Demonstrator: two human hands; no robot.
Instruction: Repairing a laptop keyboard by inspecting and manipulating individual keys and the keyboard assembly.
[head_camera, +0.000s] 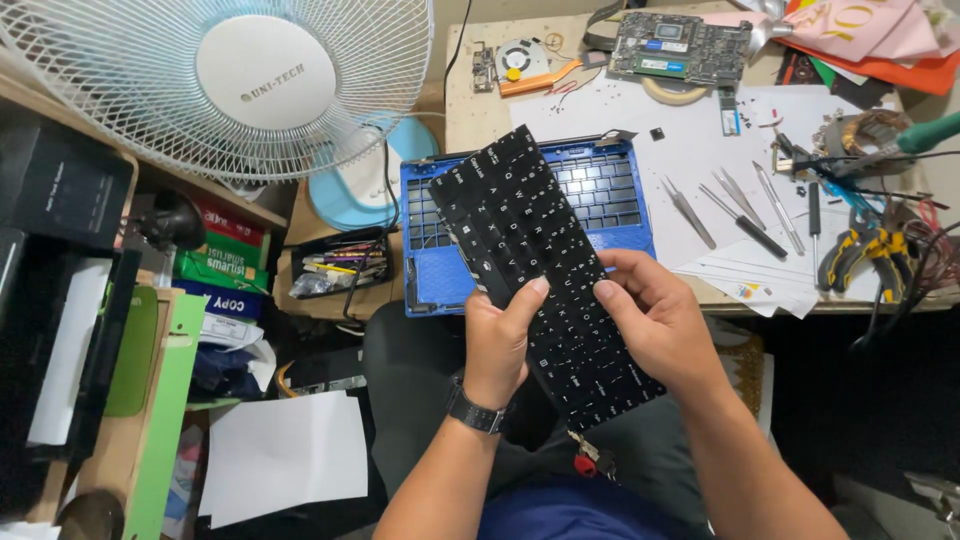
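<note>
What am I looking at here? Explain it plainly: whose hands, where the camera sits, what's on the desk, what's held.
There is no machine here. A camera worn on a person's head looks down at their own two bare hands. The left hand, with a wristwatch, and the right hand both grip a loose black keyboard, held tilted above the lap. On the desk lie a blue laptop shell with empty key openings, a circuit board, a small cooling fan, tweezers, a screwdriver and yellow-handled pliers. A white standing fan is at the left.
</note>
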